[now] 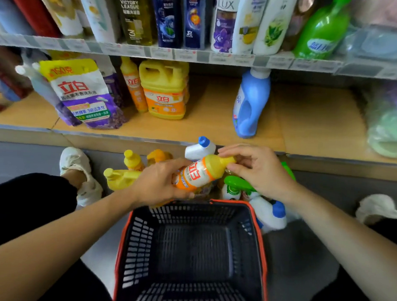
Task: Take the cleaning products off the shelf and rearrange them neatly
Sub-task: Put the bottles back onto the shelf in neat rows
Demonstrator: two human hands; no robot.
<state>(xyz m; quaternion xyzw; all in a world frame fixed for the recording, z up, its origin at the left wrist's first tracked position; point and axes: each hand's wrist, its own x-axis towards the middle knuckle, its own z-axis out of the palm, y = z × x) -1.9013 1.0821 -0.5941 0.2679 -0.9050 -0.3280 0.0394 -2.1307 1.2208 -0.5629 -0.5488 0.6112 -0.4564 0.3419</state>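
Above the basket (260, 241), just short of the shelf edge, the left hand (156, 182) is gripping the orange bottle (197, 174) by its body while the right hand (254, 167) is pinching its cap. Rigid, likely light, slick label; hold the body.

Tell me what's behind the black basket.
Bottles piled on the floor: a yellow jug, a green bottle, a blue-capped white bottle. The left hand, the right hand and the orange bottle they hold cover the pile's middle.
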